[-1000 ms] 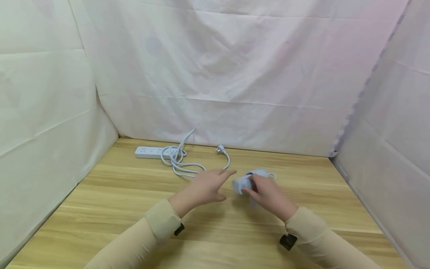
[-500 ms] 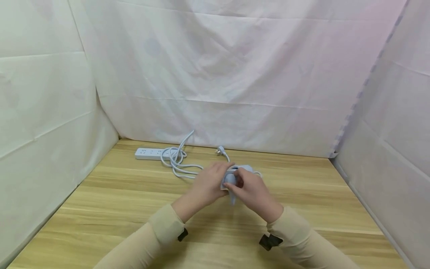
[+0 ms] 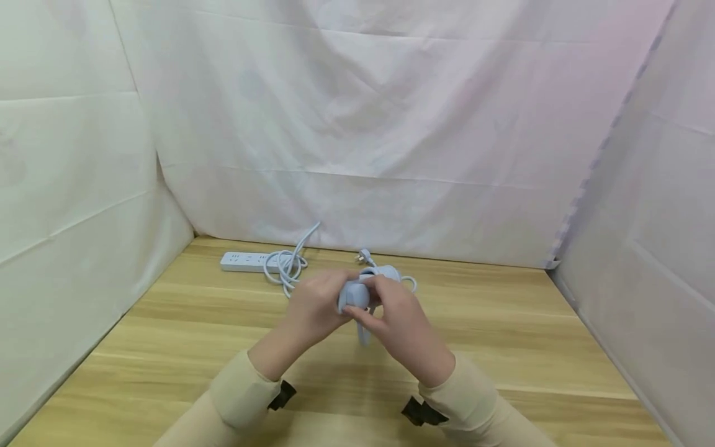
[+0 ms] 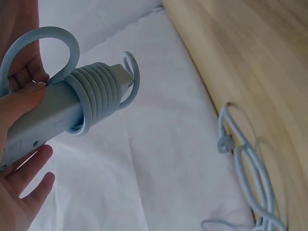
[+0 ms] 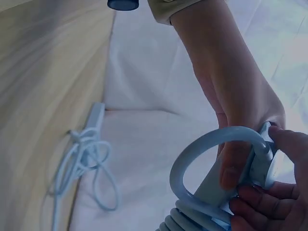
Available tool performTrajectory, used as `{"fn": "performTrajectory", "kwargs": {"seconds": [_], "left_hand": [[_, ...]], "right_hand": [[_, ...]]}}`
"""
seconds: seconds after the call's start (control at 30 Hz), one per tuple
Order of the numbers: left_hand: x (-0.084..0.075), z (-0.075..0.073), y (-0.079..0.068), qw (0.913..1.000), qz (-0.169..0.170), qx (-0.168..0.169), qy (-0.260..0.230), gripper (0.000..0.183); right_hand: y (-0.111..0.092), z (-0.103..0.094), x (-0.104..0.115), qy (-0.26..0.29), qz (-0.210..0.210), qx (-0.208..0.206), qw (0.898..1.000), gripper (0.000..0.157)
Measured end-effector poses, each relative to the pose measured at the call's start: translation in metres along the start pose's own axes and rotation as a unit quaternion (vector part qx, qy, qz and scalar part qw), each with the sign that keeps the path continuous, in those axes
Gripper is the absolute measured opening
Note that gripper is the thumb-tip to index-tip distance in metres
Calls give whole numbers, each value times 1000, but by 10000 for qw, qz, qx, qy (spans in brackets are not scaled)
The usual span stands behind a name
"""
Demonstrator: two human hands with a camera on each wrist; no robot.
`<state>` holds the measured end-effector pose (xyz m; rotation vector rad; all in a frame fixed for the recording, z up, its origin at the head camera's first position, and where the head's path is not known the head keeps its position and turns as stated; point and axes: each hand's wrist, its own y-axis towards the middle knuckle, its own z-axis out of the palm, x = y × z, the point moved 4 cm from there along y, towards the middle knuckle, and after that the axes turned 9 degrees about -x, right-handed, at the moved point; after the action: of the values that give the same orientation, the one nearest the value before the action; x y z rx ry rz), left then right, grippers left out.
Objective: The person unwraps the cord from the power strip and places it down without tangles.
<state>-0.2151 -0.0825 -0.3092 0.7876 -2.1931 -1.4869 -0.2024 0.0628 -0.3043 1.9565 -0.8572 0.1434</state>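
A light-blue power strip (image 4: 45,113), its cord (image 4: 96,94) wound in several turns round one end, is held up between both hands above the table. My left hand (image 3: 313,307) grips the strip, thumb on one side and fingers on the other. From the other side my right hand (image 3: 404,320) pinches the plug (image 3: 357,297) at the strip's near end, with thumb and fingertips. A loose loop of cord (image 5: 185,159) bows out from the plug end to the turns. The plug's pins are hidden from me.
On the wooden table (image 3: 184,347), a second power strip (image 3: 242,262) lies at the back left, its loose cord (image 3: 287,267) tangled over it. That cord's plug (image 3: 364,256) lies near the back edge. White cloth (image 3: 357,124) hangs behind and at both sides.
The right hand has brought the wound power strip leftward. The left hand, apart from it a second ago, has taken hold of the strip. The other strip stays put.
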Motion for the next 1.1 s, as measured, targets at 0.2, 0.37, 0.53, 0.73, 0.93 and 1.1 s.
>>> {"fn": "performTrajectory", "kwargs": {"seconds": [0.2, 0.37, 0.53, 0.73, 0.93, 1.1], "left_hand": [[-8, -16, 8, 9997, 204, -141, -43, 41], [-14, -23, 6, 9995, 253, 41, -189, 43], [-18, -26, 2, 9991, 129, 213, -343, 47], [-26, -32, -2, 9979, 276, 322, -481, 49], [-35, -39, -4, 9950, 863, 108, -491, 41], [-39, -43, -4, 9929, 1035, -80, -586, 31]], "right_hand": [[2, -5, 16, -265, -842, -511, 9948, 40], [-1, -6, 23, -263, -1344, -574, 9889, 39], [-5, -9, 30, -275, -1538, -670, 9854, 33], [-10, -14, 38, -342, -1820, -579, 9810, 32], [-14, -21, 44, -176, -2049, -229, 9784, 29], [-17, -23, 42, 285, -1843, -146, 9824, 29]]}}
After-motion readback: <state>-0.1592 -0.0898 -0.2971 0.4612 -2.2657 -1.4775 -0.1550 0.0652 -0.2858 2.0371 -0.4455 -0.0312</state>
